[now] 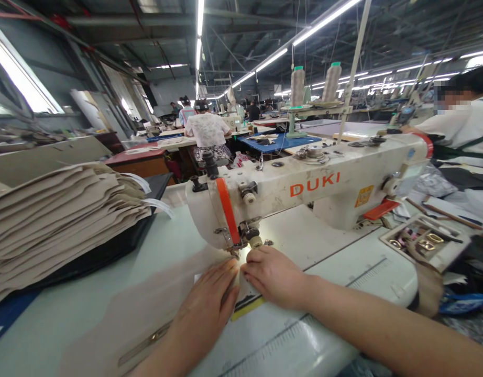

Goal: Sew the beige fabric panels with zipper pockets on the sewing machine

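Note:
A sewing machine (316,183) marked DUKI stands in front of me, its lamp lighting the spot under the needle and presser foot (235,253). My left hand (210,298) lies flat, fingers stretched forward, on a pale beige fabric panel (119,309) that spreads over the machine bed. A narrow zipper slot with a metal pull (157,334) shows in the panel beside my left wrist. My right hand (275,275) is closed, fingers bent and pressed together just right of the needle; whatever its fingertips pinch is hidden. Both sets of fingertips nearly meet at the presser foot.
A tall stack of beige fabric pieces (64,220) rests on black material at the left. At the right, a tray (453,251) holds metal buckles. Thread cones (297,86) stand behind the machine. One co-worker (461,120) is at the right, others sit further back.

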The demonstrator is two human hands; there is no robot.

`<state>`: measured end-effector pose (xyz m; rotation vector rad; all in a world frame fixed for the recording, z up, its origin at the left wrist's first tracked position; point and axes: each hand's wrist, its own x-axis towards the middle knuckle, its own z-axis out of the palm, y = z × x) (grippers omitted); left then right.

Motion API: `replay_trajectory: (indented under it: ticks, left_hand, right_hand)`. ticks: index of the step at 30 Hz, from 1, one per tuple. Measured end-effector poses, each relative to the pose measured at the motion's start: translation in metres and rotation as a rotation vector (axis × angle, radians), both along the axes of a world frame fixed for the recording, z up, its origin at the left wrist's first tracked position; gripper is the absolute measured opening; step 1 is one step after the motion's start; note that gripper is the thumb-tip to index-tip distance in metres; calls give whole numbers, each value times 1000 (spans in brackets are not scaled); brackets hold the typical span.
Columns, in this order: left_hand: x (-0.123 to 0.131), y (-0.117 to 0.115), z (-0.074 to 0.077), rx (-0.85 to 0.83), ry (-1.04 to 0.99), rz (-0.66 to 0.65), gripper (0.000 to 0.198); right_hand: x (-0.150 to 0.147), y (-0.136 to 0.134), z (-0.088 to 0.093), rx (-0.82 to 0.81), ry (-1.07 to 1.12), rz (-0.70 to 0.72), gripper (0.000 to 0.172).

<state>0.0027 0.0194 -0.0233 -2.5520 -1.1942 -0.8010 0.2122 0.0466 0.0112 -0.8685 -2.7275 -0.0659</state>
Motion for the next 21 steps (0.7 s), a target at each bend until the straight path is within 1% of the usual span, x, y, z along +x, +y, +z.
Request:
replay_trajectory:
  ticks: [6, 10, 16, 19, 21]
  left_hand:
    - [0, 4, 4, -11, 42, -11, 34]
    - [-2, 11, 7, -33, 89, 19, 36]
    - [-5, 22, 3, -43, 80, 43, 38]
    - [-8, 18, 2, -77, 60, 49, 38]
    - [-13, 7, 3, -104, 61, 61, 37]
  right_hand:
    - [-1, 1, 2, 5, 9, -8, 18]
    - [-1, 1, 3, 5, 26, -19, 19]
    - [1, 2, 1, -15, 67, -41, 19]
    - [5, 1, -3, -21, 109, -56, 20]
    - [7, -1, -5, -22, 151, -57, 21]
